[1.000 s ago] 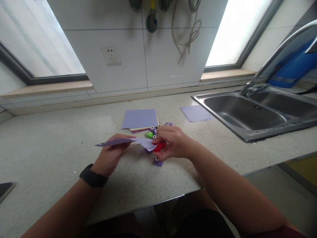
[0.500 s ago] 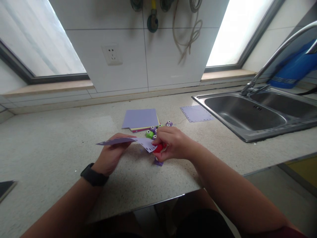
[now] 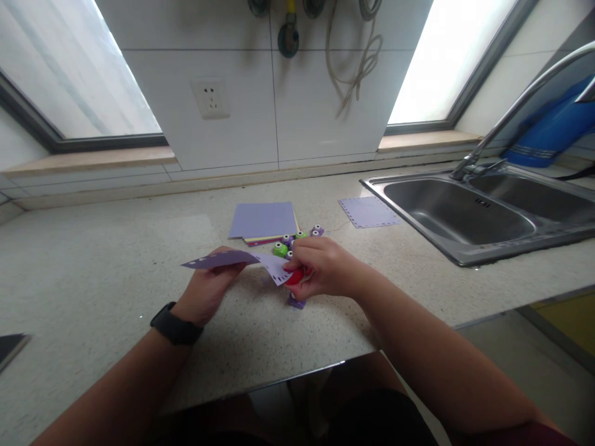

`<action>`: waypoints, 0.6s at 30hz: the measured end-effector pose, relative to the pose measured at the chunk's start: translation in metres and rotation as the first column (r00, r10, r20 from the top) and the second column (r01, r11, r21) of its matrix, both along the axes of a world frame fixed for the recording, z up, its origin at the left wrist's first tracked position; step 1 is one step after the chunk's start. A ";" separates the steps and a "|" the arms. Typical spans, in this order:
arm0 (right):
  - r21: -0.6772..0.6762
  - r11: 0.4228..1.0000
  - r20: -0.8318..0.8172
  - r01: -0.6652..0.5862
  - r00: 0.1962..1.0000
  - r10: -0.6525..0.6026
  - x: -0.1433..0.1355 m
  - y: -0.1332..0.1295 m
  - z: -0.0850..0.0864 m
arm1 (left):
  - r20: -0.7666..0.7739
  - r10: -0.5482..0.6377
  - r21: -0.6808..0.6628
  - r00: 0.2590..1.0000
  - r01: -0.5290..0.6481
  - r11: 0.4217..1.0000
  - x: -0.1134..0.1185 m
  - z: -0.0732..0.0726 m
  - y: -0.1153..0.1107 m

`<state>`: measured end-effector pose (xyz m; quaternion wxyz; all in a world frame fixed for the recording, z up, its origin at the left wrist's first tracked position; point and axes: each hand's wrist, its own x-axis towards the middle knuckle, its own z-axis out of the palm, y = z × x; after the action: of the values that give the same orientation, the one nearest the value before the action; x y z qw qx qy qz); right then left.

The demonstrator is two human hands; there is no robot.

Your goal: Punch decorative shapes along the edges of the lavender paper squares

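A purple sheet of paper (image 3: 227,258), with small holes punched along its edges, is held above the counter by my left hand (image 3: 211,286), which is closed on it from below. My right hand (image 3: 320,269) grips a red craft punch (image 3: 295,276) at the sheet's right edge. The paper bends downward there, and my fingers partly cover the punch. Several green and purple craft punches (image 3: 280,249) lie just behind my right hand. Below it, another purple punch (image 3: 296,302) rests on the counter, partly hidden.
A stack of coloured paper (image 3: 263,220), purple on top, lies towards the wall. To the right is another purple sheet (image 3: 369,212) with punched edges, beside the steel sink (image 3: 446,204) and its faucet (image 3: 515,102). A dark flat object (image 3: 12,348) sits at far left.
The held sheet's left part has lifted and tilted slightly, showing more of its underside. My right hand keeps the red punch at the paper's edge, with only a small shift of the fingers.
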<state>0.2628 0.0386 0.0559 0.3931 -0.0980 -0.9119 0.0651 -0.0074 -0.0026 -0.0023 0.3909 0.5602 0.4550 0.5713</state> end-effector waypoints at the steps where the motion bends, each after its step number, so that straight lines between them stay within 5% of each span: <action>1: -0.001 1.000 -0.003 -0.001 1.000 0.001 0.000 0.000 0.000 | -0.005 -0.001 0.000 1.000 0.001 1.000 0.000 0.001 0.000; 18: -0.227 0.970 -0.053 0.089 0.993 -0.104 0.011 0.014 0.002 | 0.215 0.041 0.017 0.976 -0.046 0.999 0.000 -0.007 0.004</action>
<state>0.2736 0.0525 0.0580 0.4112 -0.1837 -0.8799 0.1514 -0.0073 0.0017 -0.0090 0.4188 0.4895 0.4159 0.6419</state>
